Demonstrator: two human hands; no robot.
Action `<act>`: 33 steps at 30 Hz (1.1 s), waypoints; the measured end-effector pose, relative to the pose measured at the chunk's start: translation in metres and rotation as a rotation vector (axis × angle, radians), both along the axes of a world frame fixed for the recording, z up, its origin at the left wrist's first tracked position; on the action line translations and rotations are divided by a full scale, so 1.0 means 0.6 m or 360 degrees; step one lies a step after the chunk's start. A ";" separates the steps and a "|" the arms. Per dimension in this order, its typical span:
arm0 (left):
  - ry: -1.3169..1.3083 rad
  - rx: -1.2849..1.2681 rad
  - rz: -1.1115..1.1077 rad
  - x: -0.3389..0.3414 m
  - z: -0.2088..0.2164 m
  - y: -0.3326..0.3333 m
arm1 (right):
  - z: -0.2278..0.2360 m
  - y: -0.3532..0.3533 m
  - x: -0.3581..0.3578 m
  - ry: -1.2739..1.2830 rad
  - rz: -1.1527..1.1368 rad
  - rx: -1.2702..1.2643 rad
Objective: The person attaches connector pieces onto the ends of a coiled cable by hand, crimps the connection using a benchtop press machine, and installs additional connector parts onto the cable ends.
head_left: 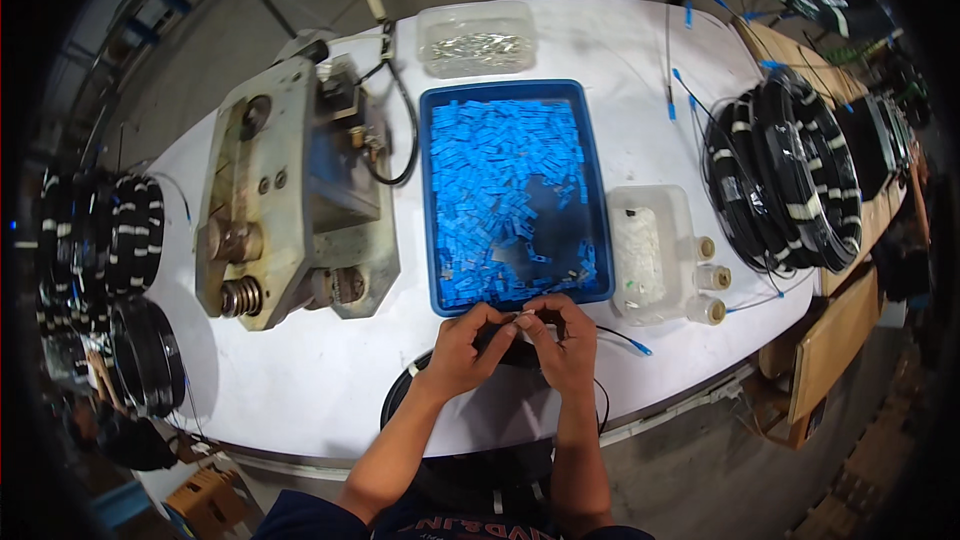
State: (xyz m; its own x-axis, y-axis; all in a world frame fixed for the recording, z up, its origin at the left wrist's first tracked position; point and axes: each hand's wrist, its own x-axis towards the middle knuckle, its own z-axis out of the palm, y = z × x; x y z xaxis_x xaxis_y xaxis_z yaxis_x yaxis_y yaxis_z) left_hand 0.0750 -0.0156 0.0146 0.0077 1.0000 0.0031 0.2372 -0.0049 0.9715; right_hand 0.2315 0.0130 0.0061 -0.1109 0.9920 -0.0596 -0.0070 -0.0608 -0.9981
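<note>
left hand [470, 348] and right hand [564, 342] pinch a tiny slender piece [519, 316] near a rectangular blue tray [558, 225].

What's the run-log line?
left hand, right hand: pinching tiny item (unclear) | at: near edge of blue rectangular plastic tray | contents: small blue plastic pieces

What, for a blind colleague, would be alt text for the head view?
A person's left hand and right hand pinch something tiny at a blue tray of blue parts; a metal machine stands left, cable coils on both sides.
</note>
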 end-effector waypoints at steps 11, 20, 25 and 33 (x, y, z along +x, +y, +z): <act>-0.1061 -0.0355 0.0310 -0.051 -0.019 -0.019 | 0.016 0.007 -0.056 -0.0058 0.0002 -0.0006; -0.1293 -0.0453 0.0407 -0.049 -0.022 0.003 | -0.018 0.047 -0.072 -0.1465 0.0022 0.0850; -0.1092 -0.0368 0.0209 -0.042 -0.023 0.003 | -0.018 0.050 -0.068 -0.1354 0.0010 0.0781; -0.1042 -0.0343 0.0042 -0.043 -0.023 0.003 | -0.010 0.046 -0.056 -0.1007 -0.0014 0.0829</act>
